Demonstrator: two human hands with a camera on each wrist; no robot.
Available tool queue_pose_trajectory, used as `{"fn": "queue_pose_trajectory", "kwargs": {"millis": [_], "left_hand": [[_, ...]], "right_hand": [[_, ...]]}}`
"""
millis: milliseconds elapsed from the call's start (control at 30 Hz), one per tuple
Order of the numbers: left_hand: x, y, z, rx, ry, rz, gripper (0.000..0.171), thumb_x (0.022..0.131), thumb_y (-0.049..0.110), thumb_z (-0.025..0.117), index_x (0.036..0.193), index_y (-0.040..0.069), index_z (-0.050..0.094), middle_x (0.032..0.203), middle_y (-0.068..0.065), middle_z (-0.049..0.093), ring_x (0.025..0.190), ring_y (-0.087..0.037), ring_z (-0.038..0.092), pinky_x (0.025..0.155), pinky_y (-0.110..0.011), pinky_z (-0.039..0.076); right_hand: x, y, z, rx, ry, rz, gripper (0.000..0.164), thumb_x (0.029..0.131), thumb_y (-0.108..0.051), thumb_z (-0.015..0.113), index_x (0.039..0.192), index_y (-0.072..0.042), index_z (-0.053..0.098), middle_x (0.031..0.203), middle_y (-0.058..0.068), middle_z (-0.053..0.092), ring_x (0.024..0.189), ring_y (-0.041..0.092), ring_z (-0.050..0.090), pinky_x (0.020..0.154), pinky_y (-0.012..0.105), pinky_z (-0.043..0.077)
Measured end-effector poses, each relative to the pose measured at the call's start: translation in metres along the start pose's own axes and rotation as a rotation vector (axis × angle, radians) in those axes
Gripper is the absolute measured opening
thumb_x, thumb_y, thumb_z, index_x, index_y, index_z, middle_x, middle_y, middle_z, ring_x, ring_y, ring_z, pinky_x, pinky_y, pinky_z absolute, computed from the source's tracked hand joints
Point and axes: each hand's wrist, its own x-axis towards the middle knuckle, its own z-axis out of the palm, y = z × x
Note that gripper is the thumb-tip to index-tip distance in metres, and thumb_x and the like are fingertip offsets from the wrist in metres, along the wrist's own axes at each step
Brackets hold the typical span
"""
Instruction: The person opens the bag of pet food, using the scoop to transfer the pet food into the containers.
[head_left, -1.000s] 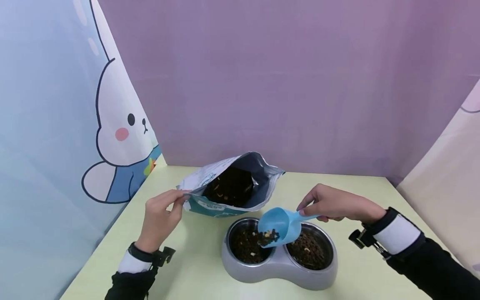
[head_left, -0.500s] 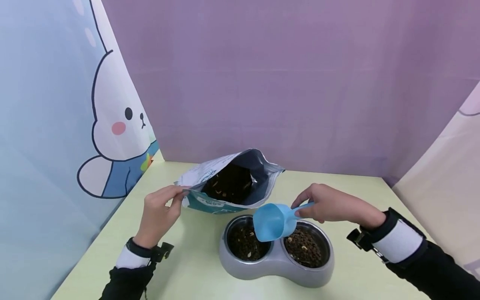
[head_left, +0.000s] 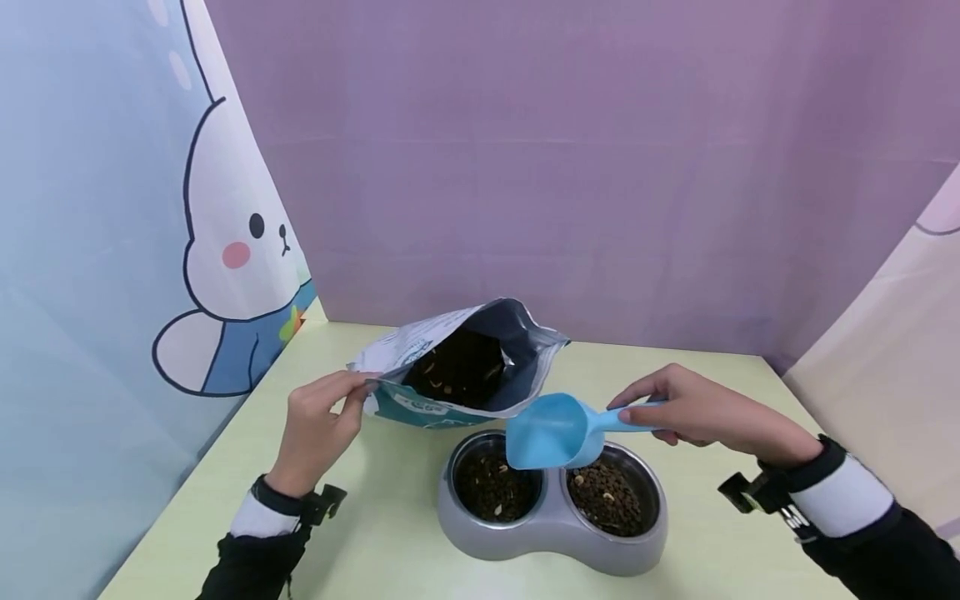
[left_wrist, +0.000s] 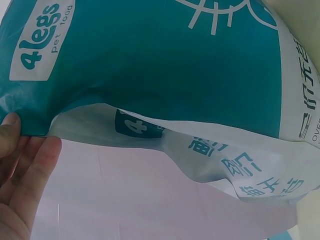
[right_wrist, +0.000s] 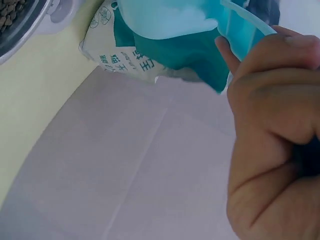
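My left hand (head_left: 321,429) pinches the left corner of an open pet food bag (head_left: 420,410), teal and white with a silvery lining. Dark kibble shows inside the bag's mouth. In the left wrist view, thumb and fingers grip the edge of the bag (left_wrist: 190,75). My right hand (head_left: 693,412) holds a light blue scoop (head_left: 551,433) by its handle, over the back of a grey double pet bowl (head_left: 551,533). No kibble shows in the scoop's visible hollow. Both steel bowls contain brown kibble. The right wrist view shows my curled fingers at the scoop's handle (right_wrist: 245,27).
The pale yellow table (head_left: 390,508) carries the bag and bowls. A purple backdrop (head_left: 562,167) rises behind it. On the left hangs a blue curtain (head_left: 90,250) with a cartoon rabbit, and on the right a pale curtain (head_left: 885,333).
The scoop has tilted; the kibble seen in it a second ago is gone from view. It has since risen slightly off the left bowl, and my right hand has shifted right. My left hand keeps its grip.
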Motion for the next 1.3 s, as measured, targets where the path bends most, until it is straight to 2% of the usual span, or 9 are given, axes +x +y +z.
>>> {"fn": "queue_pose_trajectory", "kwargs": {"millis": [233,433,600,700,900,1133,1300], "left_hand": [[0.000,0.000,0.001,0.002,0.002,0.007,0.031,0.063,-0.014,0.070,0.088,0.004,0.066,0.081,-0.007,0.067,0.075,-0.017,0.063,0.065,-0.032,0.055],[0.002,-0.001,0.000,0.004,0.011,0.011,0.030,0.063,-0.014,0.070,0.087,0.004,0.066,0.081,-0.008,0.066,0.074,-0.018,0.063,0.066,-0.032,0.054],[0.003,-0.001,0.000,0.016,0.021,0.017,0.030,0.063,-0.014,0.071,0.086,0.005,0.066,0.080,-0.007,0.066,0.074,-0.017,0.063,0.066,-0.033,0.054],[0.002,-0.002,0.000,0.016,0.021,0.016,0.031,0.062,-0.014,0.071,0.086,0.005,0.066,0.079,-0.006,0.066,0.073,-0.017,0.063,0.065,-0.032,0.054],[0.000,-0.002,0.002,0.005,0.016,0.023,0.032,0.061,-0.015,0.071,0.085,0.005,0.066,0.078,-0.006,0.066,0.073,-0.016,0.063,0.064,-0.031,0.054],[0.000,-0.001,0.001,0.016,0.015,0.015,0.032,0.061,-0.015,0.071,0.086,0.004,0.066,0.079,-0.006,0.066,0.074,-0.016,0.063,0.065,-0.031,0.054],[-0.001,-0.001,0.000,0.007,0.002,0.005,0.030,0.063,-0.015,0.070,0.086,0.004,0.066,0.080,-0.007,0.066,0.073,-0.017,0.063,0.066,-0.031,0.054]], "right_hand": [[-0.013,0.034,-0.012,0.176,0.021,-0.008,0.028,0.090,-0.024,0.055,0.112,-0.007,0.058,0.057,0.003,0.040,0.042,0.009,0.025,0.035,0.020,0.018],[-0.021,0.059,-0.021,0.234,0.072,0.005,0.036,0.093,-0.026,0.050,0.121,-0.003,0.051,0.059,0.002,0.043,0.041,0.008,0.025,0.033,0.023,0.017],[-0.026,0.077,-0.027,0.299,0.119,-0.004,0.037,0.095,-0.026,0.046,0.117,0.004,0.049,0.062,0.002,0.048,0.043,0.008,0.030,0.033,0.029,0.019],[-0.030,0.087,-0.028,0.339,0.136,0.013,0.036,0.095,-0.024,0.045,0.115,0.006,0.048,0.065,0.001,0.049,0.046,0.007,0.035,0.037,0.028,0.021],[-0.038,0.107,-0.027,0.392,0.122,0.062,0.036,0.096,-0.025,0.044,0.120,0.002,0.042,0.070,0.001,0.050,0.051,0.006,0.038,0.044,0.020,0.031],[-0.046,0.123,-0.025,0.390,0.086,0.081,0.032,0.098,-0.027,0.040,0.121,-0.006,0.038,0.073,0.000,0.044,0.051,0.011,0.029,0.042,0.030,0.017],[-0.053,0.137,-0.022,0.405,0.108,0.091,0.033,0.100,-0.032,0.032,0.118,-0.006,0.039,0.073,0.000,0.043,0.049,0.012,0.025,0.040,0.030,0.014]]}}
